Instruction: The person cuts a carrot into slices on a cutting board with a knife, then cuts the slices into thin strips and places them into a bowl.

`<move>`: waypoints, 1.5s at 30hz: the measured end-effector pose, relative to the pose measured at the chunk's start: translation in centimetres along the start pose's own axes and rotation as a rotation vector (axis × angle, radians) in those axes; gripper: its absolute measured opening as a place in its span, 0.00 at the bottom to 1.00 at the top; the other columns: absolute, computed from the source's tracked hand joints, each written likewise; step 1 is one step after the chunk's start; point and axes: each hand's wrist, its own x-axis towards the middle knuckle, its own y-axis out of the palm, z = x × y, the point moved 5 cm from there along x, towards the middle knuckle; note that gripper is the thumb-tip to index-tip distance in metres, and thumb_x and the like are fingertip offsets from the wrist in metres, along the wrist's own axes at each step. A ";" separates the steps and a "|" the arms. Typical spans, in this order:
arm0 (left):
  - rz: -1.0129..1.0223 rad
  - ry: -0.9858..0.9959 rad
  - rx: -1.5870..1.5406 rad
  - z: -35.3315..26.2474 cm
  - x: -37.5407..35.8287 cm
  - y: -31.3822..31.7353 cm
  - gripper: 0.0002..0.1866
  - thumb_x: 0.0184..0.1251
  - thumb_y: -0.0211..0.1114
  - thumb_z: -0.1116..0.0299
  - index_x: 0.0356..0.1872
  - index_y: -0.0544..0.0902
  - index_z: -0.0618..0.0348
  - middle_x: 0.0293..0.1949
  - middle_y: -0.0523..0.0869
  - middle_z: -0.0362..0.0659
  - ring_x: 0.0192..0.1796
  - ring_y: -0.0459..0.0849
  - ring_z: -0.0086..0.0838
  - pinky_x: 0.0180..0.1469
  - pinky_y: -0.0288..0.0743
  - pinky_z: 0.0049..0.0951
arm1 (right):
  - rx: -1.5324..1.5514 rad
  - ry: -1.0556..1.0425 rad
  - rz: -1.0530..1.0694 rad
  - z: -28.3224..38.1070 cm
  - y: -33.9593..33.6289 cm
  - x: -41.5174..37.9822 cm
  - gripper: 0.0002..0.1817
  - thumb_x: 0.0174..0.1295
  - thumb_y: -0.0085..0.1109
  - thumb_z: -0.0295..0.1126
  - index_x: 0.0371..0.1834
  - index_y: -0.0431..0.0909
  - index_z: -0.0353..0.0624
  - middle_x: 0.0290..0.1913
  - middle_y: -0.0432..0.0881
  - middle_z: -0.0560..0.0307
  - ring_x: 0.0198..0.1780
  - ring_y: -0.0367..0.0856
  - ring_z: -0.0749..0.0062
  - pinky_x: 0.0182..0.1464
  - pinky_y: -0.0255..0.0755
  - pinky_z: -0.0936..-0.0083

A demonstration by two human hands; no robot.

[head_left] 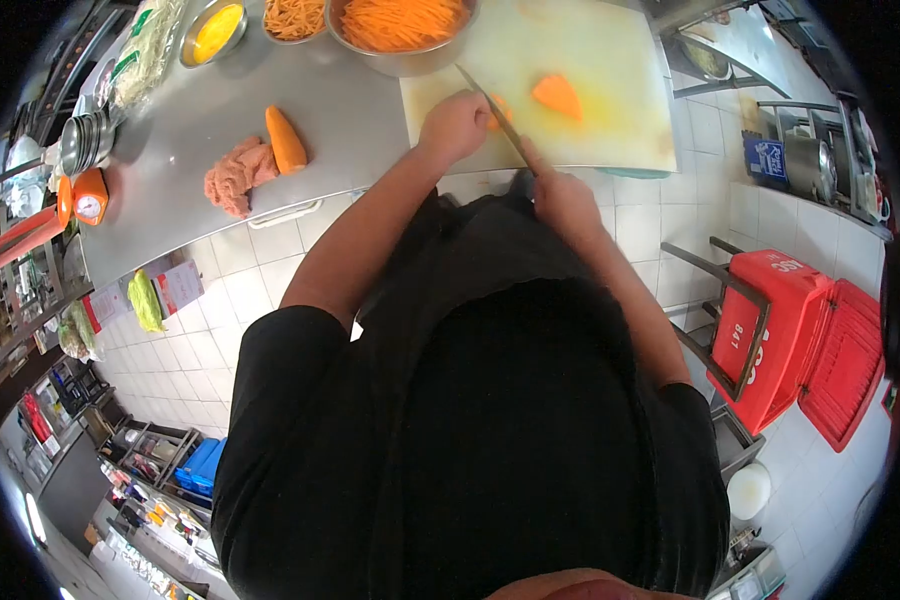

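Observation:
My right hand (pixel 567 205) is wrapped round the handle of a knife (pixel 505 125), whose blade points away to the upper left over the cutting board (pixel 610 145). Curled fingers of my left hand (pixel 455 128) press on a small orange carrot piece (pixel 493 121) beside the blade; the hand hides part of it. Right of the knife, a larger cut piece of carrot (pixel 558 97) lies on the board. Beyond my left hand stands a metal bowl (pixel 400 62) heaped with carrot strips (pixel 402 22).
On the steel counter (pixel 345 130) lie a whole carrot (pixel 285 140) and a crumpled pinkish cloth-like lump (pixel 240 175). An orange scale (pixel 90 195), a yellow-filled bowl (pixel 214 35) and another bowl of strips (pixel 295 20) stand further off. A red crate (pixel 770 335) is at right.

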 end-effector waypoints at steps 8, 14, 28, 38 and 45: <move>0.010 -0.023 -0.025 0.3 -0.3 0.4 0.06 0.68 0.67 0.68 0.40 0.86 0.58 0.40 0.88 0.50 0.43 0.87 0.49 0.47 0.81 0.46 | 0.017 0.027 0.040 0.3 0.3 -0.8 0.43 0.69 0.51 0.28 0.88 0.51 0.69 0.36 0.89 0.35 0.37 0.89 0.38 0.42 0.82 0.42; -0.003 -0.036 -0.025 0.7 -0.3 0.4 0.07 0.68 0.67 0.68 0.41 0.86 0.58 0.40 0.88 0.51 0.42 0.88 0.49 0.47 0.81 0.45 | 0.012 0.027 0.061 0.6 -1.0 -1.4 0.44 0.69 0.51 0.27 0.88 0.51 0.70 0.36 0.88 0.34 0.37 0.89 0.38 0.43 0.81 0.42; -0.120 0.081 -0.123 0.2 -1.7 -0.4 0.05 0.68 0.66 0.72 0.41 0.86 0.61 0.41 0.88 0.53 0.45 0.88 0.50 0.48 0.82 0.45 | 0.040 0.033 0.046 0.6 -0.3 -0.8 0.47 0.65 0.54 0.26 0.88 0.49 0.67 0.34 0.88 0.32 0.38 0.89 0.38 0.45 0.81 0.41; -0.110 0.049 -0.052 0.3 -1.8 -0.3 0.04 0.66 0.66 0.74 0.40 0.85 0.58 0.38 0.87 0.52 0.42 0.88 0.49 0.46 0.81 0.46 | -0.022 -0.029 0.018 2.0 -2.5 -2.7 0.44 0.68 0.53 0.26 0.88 0.52 0.66 0.28 0.84 0.33 0.31 0.84 0.33 0.38 0.75 0.39; -0.120 0.054 -0.022 0.6 -1.7 0.0 0.03 0.65 0.67 0.74 0.38 0.85 0.59 0.37 0.87 0.52 0.40 0.87 0.50 0.44 0.80 0.46 | 0.004 -0.025 -0.003 0.8 0.8 -0.8 0.44 0.69 0.53 0.28 0.88 0.52 0.67 0.33 0.86 0.31 0.37 0.87 0.35 0.43 0.79 0.40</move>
